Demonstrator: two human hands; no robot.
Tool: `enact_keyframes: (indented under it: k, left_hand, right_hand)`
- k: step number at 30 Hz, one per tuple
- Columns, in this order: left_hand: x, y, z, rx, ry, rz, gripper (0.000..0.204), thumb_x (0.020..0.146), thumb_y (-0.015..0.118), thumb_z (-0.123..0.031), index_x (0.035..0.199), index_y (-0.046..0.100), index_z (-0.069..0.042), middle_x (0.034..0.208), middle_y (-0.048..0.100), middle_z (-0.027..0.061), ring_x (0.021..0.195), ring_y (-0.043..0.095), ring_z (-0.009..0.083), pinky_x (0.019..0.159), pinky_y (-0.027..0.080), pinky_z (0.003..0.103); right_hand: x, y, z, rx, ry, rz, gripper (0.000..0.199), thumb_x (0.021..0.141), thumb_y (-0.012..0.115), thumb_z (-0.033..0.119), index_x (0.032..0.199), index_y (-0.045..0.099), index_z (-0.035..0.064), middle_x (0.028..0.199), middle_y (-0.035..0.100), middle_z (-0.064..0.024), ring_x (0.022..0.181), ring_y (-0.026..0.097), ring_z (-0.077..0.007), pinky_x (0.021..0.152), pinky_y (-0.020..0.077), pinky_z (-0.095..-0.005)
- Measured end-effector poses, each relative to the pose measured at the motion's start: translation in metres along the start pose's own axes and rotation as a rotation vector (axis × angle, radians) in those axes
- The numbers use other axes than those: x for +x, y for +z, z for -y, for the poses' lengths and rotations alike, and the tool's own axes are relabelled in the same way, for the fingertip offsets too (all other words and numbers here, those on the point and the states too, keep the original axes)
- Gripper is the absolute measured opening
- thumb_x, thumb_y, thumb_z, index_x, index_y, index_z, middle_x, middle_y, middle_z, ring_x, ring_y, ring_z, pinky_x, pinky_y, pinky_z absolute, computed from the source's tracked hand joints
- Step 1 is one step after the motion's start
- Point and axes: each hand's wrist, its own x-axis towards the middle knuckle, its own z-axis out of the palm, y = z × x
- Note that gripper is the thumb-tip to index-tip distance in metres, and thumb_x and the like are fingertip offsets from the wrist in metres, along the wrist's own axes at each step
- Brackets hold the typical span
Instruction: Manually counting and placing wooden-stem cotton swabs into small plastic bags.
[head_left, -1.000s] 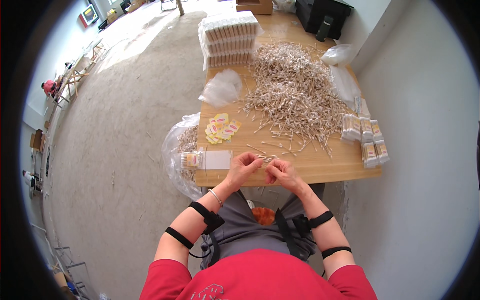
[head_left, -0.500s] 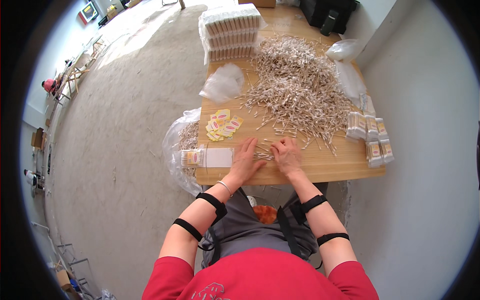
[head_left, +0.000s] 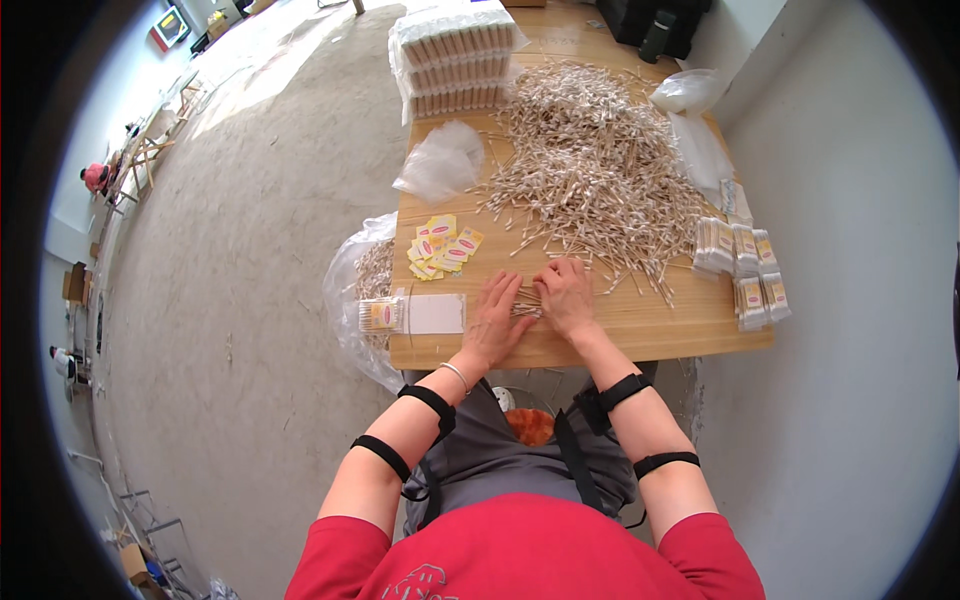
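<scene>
My left hand (head_left: 497,315) and my right hand (head_left: 565,293) lie palm down side by side on the wooden table (head_left: 640,335), near its front edge. Between them they press a small bunch of cotton swabs (head_left: 527,301), fingers spread around it. A large loose heap of cotton swabs (head_left: 590,165) covers the table just beyond my hands. Left of my left hand lies a flat white packet (head_left: 433,313), with a filled swab packet (head_left: 380,315) at the table's left edge.
Yellow and red labels (head_left: 440,247) lie left of the heap. Filled packets (head_left: 745,270) sit at the right edge, empty clear bags (head_left: 440,160) further back, stacked swab packs (head_left: 455,55) at the far end. A plastic bag (head_left: 360,290) hangs off the left side.
My hands have moved forward from the table's front edge onto the tabletop and flattened over a bunch of swabs.
</scene>
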Motion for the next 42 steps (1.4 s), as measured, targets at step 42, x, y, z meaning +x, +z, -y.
enact_keyframes:
  k: [42]
  left_hand:
    - [-0.005,0.008,0.028,-0.842,-0.365,-0.320,0.036,0.099,0.042,-0.017,0.128,0.048,0.002,0.125,0.057,0.0146,0.117,0.052,0.0201,0.098,0.040,0.030]
  right_hand:
    - [-0.026,0.005,0.047,-0.264,-0.127,0.394,0.088,0.084,0.054,0.055,0.141,0.026,-0.0062,0.148,0.025,-0.0236,0.140,0.020,-0.0353,0.113,0.0167,-0.0465]
